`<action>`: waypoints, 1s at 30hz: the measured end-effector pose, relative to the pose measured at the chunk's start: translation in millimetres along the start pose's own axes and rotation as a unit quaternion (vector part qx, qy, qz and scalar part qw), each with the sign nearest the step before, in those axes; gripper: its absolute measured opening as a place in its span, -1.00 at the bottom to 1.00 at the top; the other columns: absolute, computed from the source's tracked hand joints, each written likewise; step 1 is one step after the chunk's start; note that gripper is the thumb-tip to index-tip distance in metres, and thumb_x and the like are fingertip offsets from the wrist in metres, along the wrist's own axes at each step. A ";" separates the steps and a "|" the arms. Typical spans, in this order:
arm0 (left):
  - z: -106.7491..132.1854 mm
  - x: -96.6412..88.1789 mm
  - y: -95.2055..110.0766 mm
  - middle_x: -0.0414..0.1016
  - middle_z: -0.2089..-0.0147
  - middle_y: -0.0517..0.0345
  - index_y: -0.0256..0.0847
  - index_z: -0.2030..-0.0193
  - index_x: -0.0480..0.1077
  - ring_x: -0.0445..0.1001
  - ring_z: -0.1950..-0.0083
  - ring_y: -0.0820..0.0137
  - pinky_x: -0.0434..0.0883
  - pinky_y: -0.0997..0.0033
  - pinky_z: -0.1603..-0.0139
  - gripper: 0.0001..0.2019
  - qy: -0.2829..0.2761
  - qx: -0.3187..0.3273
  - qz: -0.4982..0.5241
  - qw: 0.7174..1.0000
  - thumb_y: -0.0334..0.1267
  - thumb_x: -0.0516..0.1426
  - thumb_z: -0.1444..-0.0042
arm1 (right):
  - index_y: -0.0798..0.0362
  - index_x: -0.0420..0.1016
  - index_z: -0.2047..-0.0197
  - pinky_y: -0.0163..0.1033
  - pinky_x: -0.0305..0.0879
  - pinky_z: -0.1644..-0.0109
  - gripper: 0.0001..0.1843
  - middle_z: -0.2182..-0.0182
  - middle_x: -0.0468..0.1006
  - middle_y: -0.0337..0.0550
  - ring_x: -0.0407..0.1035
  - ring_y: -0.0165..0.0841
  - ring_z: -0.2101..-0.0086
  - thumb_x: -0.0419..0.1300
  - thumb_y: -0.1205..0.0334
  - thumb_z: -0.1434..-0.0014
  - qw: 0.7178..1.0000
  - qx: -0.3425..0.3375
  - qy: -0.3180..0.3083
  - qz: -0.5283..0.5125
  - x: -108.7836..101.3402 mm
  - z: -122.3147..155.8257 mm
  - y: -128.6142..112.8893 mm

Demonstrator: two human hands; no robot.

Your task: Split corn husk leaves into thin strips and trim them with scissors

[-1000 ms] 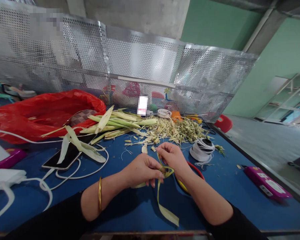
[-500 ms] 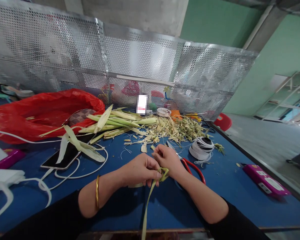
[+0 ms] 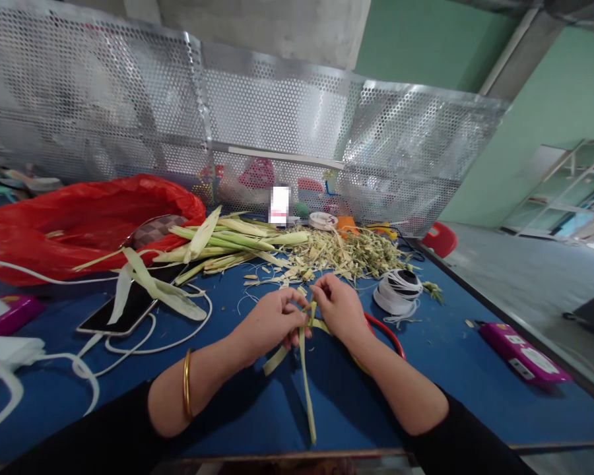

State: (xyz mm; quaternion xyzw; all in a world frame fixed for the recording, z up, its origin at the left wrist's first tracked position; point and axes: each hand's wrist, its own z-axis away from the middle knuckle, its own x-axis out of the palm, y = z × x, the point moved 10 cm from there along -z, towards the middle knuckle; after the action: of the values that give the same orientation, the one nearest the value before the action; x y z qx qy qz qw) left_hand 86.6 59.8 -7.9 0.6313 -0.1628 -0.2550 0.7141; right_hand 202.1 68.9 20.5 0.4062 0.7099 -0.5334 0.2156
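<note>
My left hand point(image 3: 271, 321) and my right hand point(image 3: 339, 305) meet over the blue table point(image 3: 455, 369), both pinched on a yellow-green leaf strip point(image 3: 304, 369). The strip is folded between my fingertips, and its long tail hangs down toward the table's near edge. A shorter end sticks out below my left hand. A gold bangle point(image 3: 186, 394) sits on my left wrist. Red-handled scissors point(image 3: 386, 330) lie on the table just under my right wrist.
A heap of leaf stalks and trimmings point(image 3: 297, 251) lies behind my hands. A red plastic bag point(image 3: 79, 224) and a phone point(image 3: 123, 310) with white cables are at left. A white thread spool point(image 3: 398, 290) and a magenta case point(image 3: 522, 353) are at right. A perforated metal screen point(image 3: 277, 132) backs the table.
Both hands have moved a little farther from me and stayed together on the strip. The hanging tail has swung from the right to straight down.
</note>
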 end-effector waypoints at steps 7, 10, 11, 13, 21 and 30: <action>-0.3 2.3 9.4 0.44 0.55 0.24 -0.24 0.19 0.34 0.31 0.64 0.54 0.26 0.59 0.62 -0.80 -0.024 0.059 -0.022 0.998 -0.31 0.10 0.01 | 0.02 0.34 0.46 -0.31 -0.05 0.43 -0.95 0.57 0.39 -0.28 0.18 -0.39 0.52 0.13 0.36 0.02 0.997 0.018 -0.074 -0.025 15.4 0.3 4.0; -0.7 7.5 5.4 0.45 0.55 0.23 -0.26 0.21 0.36 0.30 0.63 0.54 0.26 0.58 0.61 -0.80 -0.049 0.045 -0.014 0.998 -0.29 0.13 0.02 | 0.03 0.32 0.52 -0.33 -0.03 0.45 -0.92 0.59 0.39 -0.28 0.19 -0.41 0.52 0.14 0.39 0.10 0.992 0.025 -0.110 -0.054 27.0 -0.8 10.4; -0.6 10.2 3.8 0.45 0.56 0.23 -0.26 0.21 0.37 0.30 0.64 0.55 0.27 0.58 0.61 -0.79 -0.061 0.040 -0.012 0.997 -0.29 0.14 0.02 | 0.03 0.32 0.54 -0.34 -0.02 0.47 -0.92 0.60 0.39 -0.29 0.19 -0.42 0.53 0.13 0.38 0.10 0.990 0.028 -0.123 -0.069 31.6 -1.2 12.8; 0.2 16.7 0.0 0.45 0.56 0.23 -0.26 0.18 0.36 0.30 0.64 0.55 0.27 0.57 0.60 -0.77 -0.090 0.027 -0.010 0.996 -0.28 0.15 0.02 | 0.04 0.31 0.57 -0.36 0.01 0.49 -0.92 0.63 0.37 -0.31 0.19 -0.43 0.55 0.12 0.37 0.10 0.984 0.032 -0.144 -0.101 40.3 -2.0 16.6; 3.3 27.0 -6.3 0.44 0.56 0.24 -0.24 0.19 0.33 0.30 0.63 0.55 0.29 0.56 0.57 -0.77 -0.153 0.008 -0.003 0.988 -0.32 0.14 0.04 | 0.06 0.33 0.52 -0.37 0.08 0.52 -0.81 0.64 0.34 -0.31 0.18 -0.45 0.59 0.08 0.14 -0.03 0.976 0.053 -0.106 -0.183 43.7 -3.7 22.7; 1.9 19.4 2.3 0.43 0.57 0.23 -0.27 0.19 0.36 0.30 0.60 0.52 0.26 0.56 0.56 -0.76 -0.127 0.016 -0.022 0.992 -0.28 0.13 0.05 | 0.00 0.26 0.51 -0.34 0.09 0.49 -0.80 0.68 0.33 -0.35 0.21 -0.44 0.62 0.07 0.14 -0.11 0.984 0.042 -0.017 -0.174 10.9 -6.0 17.2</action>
State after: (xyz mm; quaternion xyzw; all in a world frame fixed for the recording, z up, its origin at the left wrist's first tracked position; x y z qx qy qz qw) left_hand 101.8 47.4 -7.1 0.6086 -0.2421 -0.3464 0.6716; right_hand 210.4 80.0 4.4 0.2758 0.7431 -0.5988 0.1150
